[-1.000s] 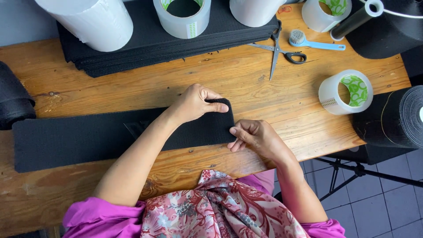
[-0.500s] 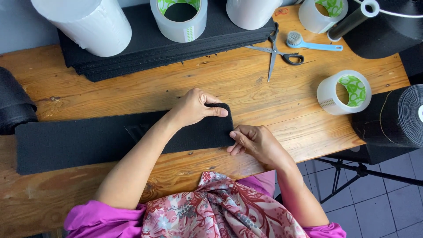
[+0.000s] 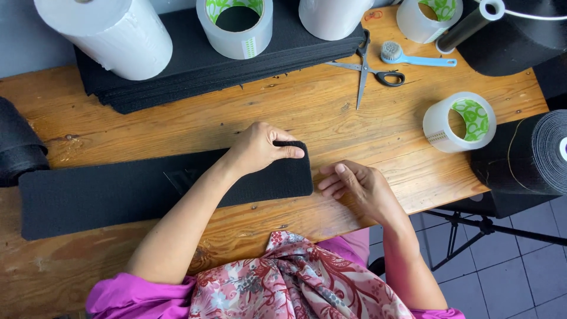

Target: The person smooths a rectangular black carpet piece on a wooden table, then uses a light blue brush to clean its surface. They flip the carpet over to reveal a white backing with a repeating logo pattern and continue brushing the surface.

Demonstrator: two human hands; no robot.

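Note:
A long black felt strip lies flat across the wooden table. My left hand rests on the strip's right end, thumb and fingers pinching its far corner. My right hand lies on the bare wood just right of the strip's end, fingers loosely curled, holding nothing and not touching the strip.
A stack of black felt sheets sits at the back with white rolls and a tape roll on it. Scissors, a blue brush, another tape roll and a black roll lie right.
My right hand has let go of the strip's right end and moved a little to the right onto the wood. My left hand stays on the strip.

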